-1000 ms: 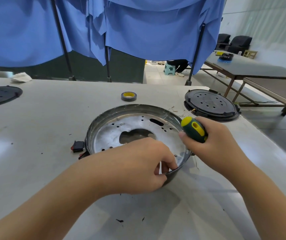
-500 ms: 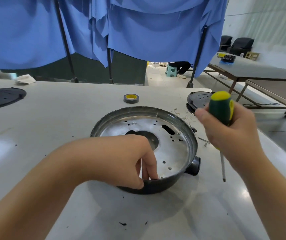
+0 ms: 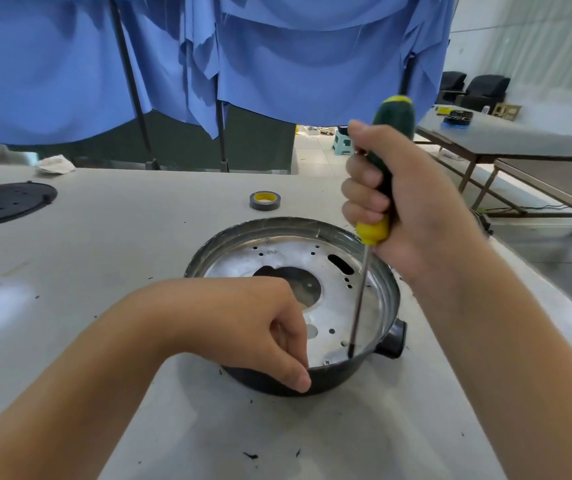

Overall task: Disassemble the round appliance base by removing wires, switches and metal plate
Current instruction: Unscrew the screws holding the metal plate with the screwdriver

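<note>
- Round appliance base (image 3: 386,299) sits on the pale worktop (image 3: 139,258), open side up, slightly right of centre and close to the person; a bright metal plate (image 3: 333,306) with holes lines its floor, and a dark knob juts from its right wall.
- Left hand (image 3: 260,327) has its grip closed on the near rim of the base, thumb outside on the dark wall, fingers curled over the edge to the inside.
- Right hand (image 3: 405,199) wraps a tight fist grip round the green-and-yellow handle of a screwdriver (image 3: 381,188), held nearly upright above the base's right half.
- The screwdriver's shaft runs down to the plate, its tip at the near right edge, just beside a small screw (image 3: 327,362) and near the left thumb.
- Bare worktop surrounds the base; a tape roll (image 3: 265,200) lies well behind it, a black perforated disc (image 3: 4,202) far left.
</note>
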{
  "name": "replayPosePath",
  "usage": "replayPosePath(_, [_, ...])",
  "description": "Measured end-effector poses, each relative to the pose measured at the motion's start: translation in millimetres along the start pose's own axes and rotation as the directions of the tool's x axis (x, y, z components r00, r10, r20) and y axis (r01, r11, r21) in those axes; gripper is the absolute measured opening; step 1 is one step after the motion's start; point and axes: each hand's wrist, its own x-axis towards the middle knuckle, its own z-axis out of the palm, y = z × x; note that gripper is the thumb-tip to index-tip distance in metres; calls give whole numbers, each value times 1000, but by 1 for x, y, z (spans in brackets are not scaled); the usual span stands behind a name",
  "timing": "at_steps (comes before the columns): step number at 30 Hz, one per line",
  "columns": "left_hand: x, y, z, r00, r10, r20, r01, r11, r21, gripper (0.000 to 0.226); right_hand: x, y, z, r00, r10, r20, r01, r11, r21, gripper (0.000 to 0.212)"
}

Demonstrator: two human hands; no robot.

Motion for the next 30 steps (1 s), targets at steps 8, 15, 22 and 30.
replayPosePath(8, [2, 0, 1, 1000, -28, -3, 28, 1000, -8, 20, 2, 24, -9, 997, 12, -71, -7, 997, 74, 27])
replayPosePath(15, [1, 2, 1, 999, -45, 1, 45, 999, 2, 20, 1, 28, -10, 998, 13, -53, -9, 997, 78, 28])
replayPosePath(22, [1, 4, 0, 999, -45, 24, 45, 999, -18, 19, -2, 32, -11, 1000, -9, 6, 9, 997, 70, 29])
replayPosePath(30, [1, 3, 0, 999, -49, 20, 49, 999, -12, 20, -7, 31, -8, 994, -68, 82, 63, 996, 65, 30])
